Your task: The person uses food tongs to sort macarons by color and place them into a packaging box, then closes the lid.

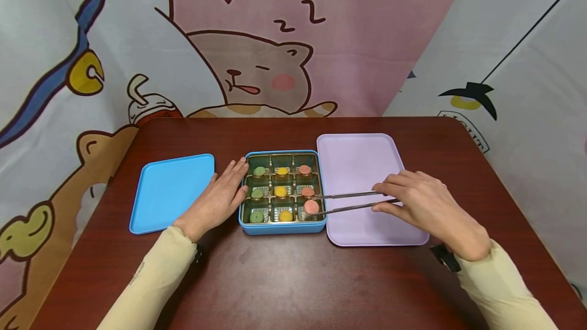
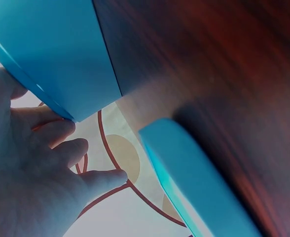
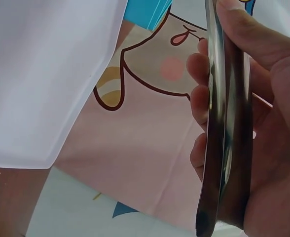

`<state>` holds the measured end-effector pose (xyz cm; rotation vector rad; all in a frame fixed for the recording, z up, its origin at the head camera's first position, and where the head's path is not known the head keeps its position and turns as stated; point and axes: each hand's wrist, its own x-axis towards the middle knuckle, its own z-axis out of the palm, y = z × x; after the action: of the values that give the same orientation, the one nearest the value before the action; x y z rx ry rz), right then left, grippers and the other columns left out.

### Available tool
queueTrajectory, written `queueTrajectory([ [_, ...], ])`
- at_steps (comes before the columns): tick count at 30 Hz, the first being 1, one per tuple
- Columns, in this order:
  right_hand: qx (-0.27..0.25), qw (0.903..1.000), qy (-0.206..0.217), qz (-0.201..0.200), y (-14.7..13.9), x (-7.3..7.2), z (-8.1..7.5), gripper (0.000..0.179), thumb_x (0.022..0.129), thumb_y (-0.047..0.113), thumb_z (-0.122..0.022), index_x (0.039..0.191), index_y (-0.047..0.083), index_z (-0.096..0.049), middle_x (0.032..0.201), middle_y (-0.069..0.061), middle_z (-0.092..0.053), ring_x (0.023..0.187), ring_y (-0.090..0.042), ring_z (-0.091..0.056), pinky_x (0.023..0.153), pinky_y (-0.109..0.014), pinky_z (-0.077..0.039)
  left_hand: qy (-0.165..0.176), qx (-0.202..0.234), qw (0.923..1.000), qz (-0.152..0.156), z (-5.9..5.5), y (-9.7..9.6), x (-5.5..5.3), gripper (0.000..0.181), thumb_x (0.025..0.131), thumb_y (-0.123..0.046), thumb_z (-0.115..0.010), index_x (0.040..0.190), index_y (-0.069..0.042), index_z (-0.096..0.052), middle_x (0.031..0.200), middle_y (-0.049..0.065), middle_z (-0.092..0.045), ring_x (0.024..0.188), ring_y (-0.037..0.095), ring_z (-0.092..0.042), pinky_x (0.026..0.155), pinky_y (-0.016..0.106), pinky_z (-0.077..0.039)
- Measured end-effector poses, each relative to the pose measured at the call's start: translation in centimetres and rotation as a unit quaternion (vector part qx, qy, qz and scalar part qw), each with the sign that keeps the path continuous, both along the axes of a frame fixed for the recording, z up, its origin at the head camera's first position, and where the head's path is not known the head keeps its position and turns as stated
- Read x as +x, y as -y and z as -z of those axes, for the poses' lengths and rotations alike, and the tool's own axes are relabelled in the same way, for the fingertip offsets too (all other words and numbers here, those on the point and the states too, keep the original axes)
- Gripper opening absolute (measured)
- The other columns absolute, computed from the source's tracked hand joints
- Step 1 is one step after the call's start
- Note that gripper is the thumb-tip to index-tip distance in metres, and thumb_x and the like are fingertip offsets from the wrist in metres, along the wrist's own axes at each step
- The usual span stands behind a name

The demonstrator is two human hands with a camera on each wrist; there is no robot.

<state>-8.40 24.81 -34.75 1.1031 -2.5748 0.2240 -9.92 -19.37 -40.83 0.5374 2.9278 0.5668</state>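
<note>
My right hand (image 1: 417, 205) holds metal tongs (image 1: 353, 195) that reach leftward over the lilac tray. Between the tong tips is a pink round piece (image 1: 311, 207) at the front right compartment; whether it touches the bottom I cannot tell. The right wrist view shows the fingers and thumb around the tongs (image 3: 226, 128). With fingers extended, my left hand (image 1: 220, 197) rests against the left side of the blue box (image 1: 284, 228). Inside, a gold divided insert carries green pieces (image 1: 258, 193) on the left, yellow ones (image 1: 281, 191) in the middle and pink ones (image 1: 304, 169) on the right.
The lilac tray (image 1: 357, 159) lies right of the box, close against it. A flat light-blue lid or tray (image 1: 171, 192) lies to the left, partly behind my left hand. All stand on a dark brown table (image 1: 284, 279), with a printed cloth (image 1: 367, 24) behind it.
</note>
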Motion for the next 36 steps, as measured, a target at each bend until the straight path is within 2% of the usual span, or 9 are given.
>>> queueTrajectory([
  [3,0.009,1.0,0.002,0.0,0.3,-0.1,-0.2,0.076,0.099,0.072,-0.031,0.101,0.015,-0.081,0.089,0.006,-0.072,0.076,-0.014,-0.061,0.06,-0.034,-0.05,0.0,-0.001,1.0,0.0,0.0,0.0,0.0,0.063,0.112,-0.035,-0.044,0.165,-0.007,-0.026,0.173,0.006,-0.014,0.159,0.031,-0.013,0.12,0.068,-0.017],
  [6,0.019,0.9998,0.004,-0.003,0.6,-0.1,-0.4,0.055,0.095,0.065,-0.058,0.101,0.015,-0.081,0.089,0.005,-0.073,0.078,-0.014,-0.063,0.06,-0.034,-0.05,0.001,-0.001,1.0,0.0,0.0,0.0,0.0,0.062,0.112,-0.035,-0.044,0.165,-0.007,-0.026,0.173,0.006,-0.014,0.159,0.03,-0.012,0.12,0.067,-0.017],
  [8,0.027,0.9996,0.003,-0.006,0.8,-0.2,-0.6,0.041,0.086,0.054,-0.078,0.101,0.015,-0.081,0.089,0.005,-0.073,0.077,-0.015,-0.062,0.06,-0.033,-0.049,0.001,-0.001,1.0,0.0,0.1,0.0,0.0,0.062,0.112,-0.035,-0.044,0.165,-0.007,-0.026,0.173,0.006,-0.014,0.159,0.03,-0.012,0.12,0.067,-0.018],
  [10,0.034,0.9993,-0.002,-0.012,1.0,-0.3,-0.8,0.037,0.076,0.041,-0.091,0.1,0.014,-0.081,0.088,0.005,-0.073,0.076,-0.015,-0.062,0.059,-0.032,-0.047,0.0,-0.001,1.0,0.0,0.1,0.0,-0.1,0.062,0.112,-0.035,-0.044,0.165,-0.007,-0.027,0.173,0.006,-0.014,0.159,0.031,-0.013,0.12,0.068,-0.018],
  [13,0.043,0.9987,-0.013,-0.022,1.3,-0.5,-1.0,0.039,0.072,0.037,-0.094,0.099,0.014,-0.08,0.086,0.004,-0.071,0.074,-0.015,-0.06,0.057,-0.03,-0.044,0.001,-0.002,1.0,0.0,0.0,0.1,-0.1,0.062,0.112,-0.035,-0.043,0.165,-0.007,-0.026,0.173,0.006,-0.014,0.159,0.03,-0.012,0.12,0.067,-0.017],
  [28,0.095,0.9948,-0.019,-0.03,2.8,-0.9,-2.2,0.036,0.074,0.037,-0.094,0.097,0.013,-0.08,0.084,0.003,-0.069,0.074,-0.016,-0.06,0.058,-0.03,-0.045,0.004,-0.001,1.0,0.003,0.1,0.1,-0.1,0.062,0.112,-0.035,-0.042,0.165,-0.008,-0.025,0.173,0.005,-0.013,0.159,0.029,-0.01,0.12,0.067,-0.017],
  [36,0.11,0.9929,-0.026,-0.035,3.5,-1.0,-2.5,0.033,0.075,0.037,-0.093,0.096,0.015,-0.079,0.083,0.004,-0.067,0.073,-0.017,-0.059,0.062,-0.032,-0.046,-0.007,0.002,1.0,0.007,0.2,0.2,0.0,0.062,0.112,-0.034,-0.043,0.165,-0.006,-0.026,0.173,0.007,-0.015,0.158,0.032,-0.014,0.119,0.068,-0.018],
])
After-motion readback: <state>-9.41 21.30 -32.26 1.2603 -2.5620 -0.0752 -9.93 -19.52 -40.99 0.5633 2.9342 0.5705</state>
